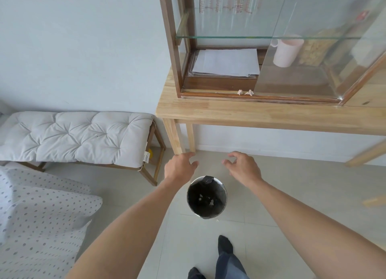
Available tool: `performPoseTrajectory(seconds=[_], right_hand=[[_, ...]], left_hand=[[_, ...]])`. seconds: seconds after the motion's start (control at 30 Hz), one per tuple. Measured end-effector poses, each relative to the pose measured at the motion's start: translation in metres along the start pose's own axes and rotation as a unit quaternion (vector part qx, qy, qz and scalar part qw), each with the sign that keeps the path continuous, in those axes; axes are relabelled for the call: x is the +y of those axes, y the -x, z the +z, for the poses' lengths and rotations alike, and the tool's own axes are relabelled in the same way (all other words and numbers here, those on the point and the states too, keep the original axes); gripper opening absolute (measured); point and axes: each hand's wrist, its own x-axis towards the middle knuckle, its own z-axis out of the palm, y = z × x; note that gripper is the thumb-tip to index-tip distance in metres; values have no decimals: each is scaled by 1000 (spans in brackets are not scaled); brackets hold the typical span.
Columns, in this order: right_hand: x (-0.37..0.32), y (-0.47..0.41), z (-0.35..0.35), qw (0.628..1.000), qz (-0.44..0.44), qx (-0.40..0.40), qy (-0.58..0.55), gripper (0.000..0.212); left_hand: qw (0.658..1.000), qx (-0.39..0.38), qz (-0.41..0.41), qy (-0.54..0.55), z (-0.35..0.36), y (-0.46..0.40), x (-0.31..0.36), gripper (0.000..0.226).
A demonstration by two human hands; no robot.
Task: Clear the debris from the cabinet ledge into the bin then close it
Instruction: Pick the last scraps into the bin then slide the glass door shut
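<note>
Both hands empty above the bin, two scraps left on the ledge.

My left hand [179,166] and right hand [242,166] hover with fingers loosely spread, holding nothing, over the bin [206,197]. Two crumpled scraps [246,92] sit on the cabinet ledge [208,90] by the sliding glass door [292,69]; I should pinch both cleanly before dropping them.

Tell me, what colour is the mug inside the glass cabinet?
Pale pink mug, seen in the head view.
</note>
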Motion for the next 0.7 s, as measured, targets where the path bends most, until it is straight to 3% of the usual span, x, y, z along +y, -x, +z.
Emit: performPoseTrajectory(seconds=[0.7], right_hand=[[-75,21,-97,987,-64,131,-70,43]], left_hand=[[988,99,120,11,-105,-20,64,42]])
